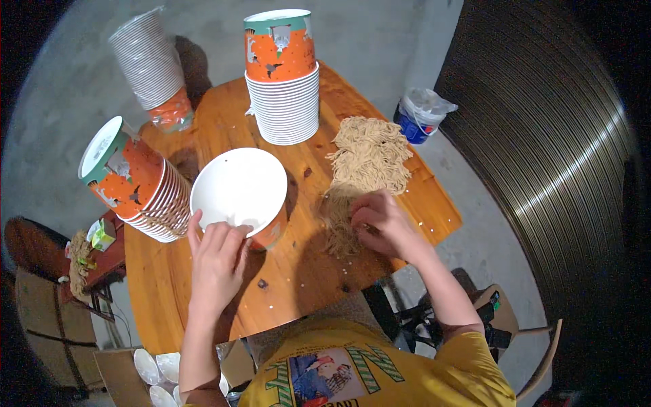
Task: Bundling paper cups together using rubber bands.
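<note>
A white-lined paper bucket (pixel 241 186) with an orange outside stands mouth up on the wooden table. My left hand (pixel 218 261) grips its near rim, fingers bent over the edge. To the right lies a heap of tan, tangled noodles (pixel 371 152). At the heap's near end, my right hand (pixel 383 224) has its fingers curled on a bunch of noodles (pixel 341 220), which is smeared by motion; the fingertips are partly hidden.
A tall stack of upturned orange buckets (pixel 281 81) stands at the back of the wooden table (pixel 305 271). Another stack (pixel 135 176) leans at the left, and a plastic-wrapped one (pixel 152 74) behind it. A blue pail (pixel 417 119) sits on the floor beyond the right edge.
</note>
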A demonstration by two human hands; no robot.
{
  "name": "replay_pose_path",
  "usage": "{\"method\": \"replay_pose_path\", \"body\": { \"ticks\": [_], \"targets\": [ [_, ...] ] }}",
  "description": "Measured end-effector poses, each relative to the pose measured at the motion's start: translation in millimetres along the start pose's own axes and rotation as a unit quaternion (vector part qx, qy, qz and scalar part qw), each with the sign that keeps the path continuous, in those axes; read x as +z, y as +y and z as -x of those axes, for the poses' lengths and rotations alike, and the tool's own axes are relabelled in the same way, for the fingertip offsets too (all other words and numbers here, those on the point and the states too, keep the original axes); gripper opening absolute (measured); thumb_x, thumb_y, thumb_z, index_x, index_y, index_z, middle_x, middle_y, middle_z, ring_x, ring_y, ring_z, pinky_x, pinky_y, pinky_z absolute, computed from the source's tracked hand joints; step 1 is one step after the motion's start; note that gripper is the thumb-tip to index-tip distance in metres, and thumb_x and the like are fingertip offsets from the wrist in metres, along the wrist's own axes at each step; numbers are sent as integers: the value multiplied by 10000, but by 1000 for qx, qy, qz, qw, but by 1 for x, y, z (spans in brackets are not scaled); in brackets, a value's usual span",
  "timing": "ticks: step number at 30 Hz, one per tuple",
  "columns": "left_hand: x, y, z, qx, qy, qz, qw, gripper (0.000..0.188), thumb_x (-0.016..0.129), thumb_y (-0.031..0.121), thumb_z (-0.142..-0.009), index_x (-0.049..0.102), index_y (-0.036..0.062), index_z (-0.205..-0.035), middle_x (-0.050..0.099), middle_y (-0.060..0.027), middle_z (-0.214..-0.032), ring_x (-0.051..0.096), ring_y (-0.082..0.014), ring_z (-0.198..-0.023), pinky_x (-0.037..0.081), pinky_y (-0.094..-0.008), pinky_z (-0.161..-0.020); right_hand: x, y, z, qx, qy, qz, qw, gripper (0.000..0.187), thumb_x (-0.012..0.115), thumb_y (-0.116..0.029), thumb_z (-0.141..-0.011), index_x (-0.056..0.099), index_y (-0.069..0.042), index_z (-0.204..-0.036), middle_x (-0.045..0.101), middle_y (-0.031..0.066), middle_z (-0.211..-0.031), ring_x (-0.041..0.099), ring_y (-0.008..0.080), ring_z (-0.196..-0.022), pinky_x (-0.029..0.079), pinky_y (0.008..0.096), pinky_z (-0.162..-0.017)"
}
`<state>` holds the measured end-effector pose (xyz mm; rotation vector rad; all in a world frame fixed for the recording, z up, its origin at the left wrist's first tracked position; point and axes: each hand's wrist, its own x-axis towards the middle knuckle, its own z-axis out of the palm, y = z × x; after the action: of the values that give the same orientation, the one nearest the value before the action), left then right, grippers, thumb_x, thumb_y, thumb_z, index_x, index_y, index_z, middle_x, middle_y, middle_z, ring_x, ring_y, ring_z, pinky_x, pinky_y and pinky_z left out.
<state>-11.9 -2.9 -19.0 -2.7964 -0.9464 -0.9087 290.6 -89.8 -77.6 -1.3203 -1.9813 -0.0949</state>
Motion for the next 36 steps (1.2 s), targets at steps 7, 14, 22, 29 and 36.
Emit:
{"method": "replay_pose_path", "body": {
  "ticks": [7,14,22,29,36],
  "targets": [
    [-2,4,9,-1,-2,0,1000,187,649,42,-747,596,66,-924,501,-68,-755,548,-226,-807,264,-516,-1034,28,-61,-18,94,28,-207,973,139,634,-24,-736,561,-76,-842,576,73,-887,552,264,-859,452,362,-746],
    [-4,8,14,-10,-15,4,1000,196,652,71,-761,610,83,-952,519,-54,-782,548,-217,-817,279,-498,-1021,55,-114,-35,158,-34,-344,925,80,608,-76,-817,538,-62,-856,513,31,-712,495,103,-617,411,254,-550],
    [-5,10,16,-29,-18,59,998,243,647,59,-764,596,73,-1001,536,-65,-793,553,-229,-808,288,-476,-1014,75,-131,-35,257,-14,-350,901,89,598,-122,-843,561,-45,-868,485,4,-622,438,51,-561,395,239,-519],
    [-1,10,15,-29,-33,89,995,284,635,29,-757,585,65,-1034,545,-87,-824,547,-251,-828,312,-457,-988,81,-125,-39,242,89,-333,907,70,599,-82,-819,543,-43,-805,476,0,-602,415,59,-540,384,240,-505],
    [-13,23,10,-5,-29,76,997,296,665,100,-747,607,117,-1037,519,-91,-1075,449,-325,-1110,274,-513,-1005,74,-124,-36,255,48,-382,887,80,603,-99,-813,547,-47,-791,429,-19,-586,395,55,-538,352,236,-489]
  ]
}}
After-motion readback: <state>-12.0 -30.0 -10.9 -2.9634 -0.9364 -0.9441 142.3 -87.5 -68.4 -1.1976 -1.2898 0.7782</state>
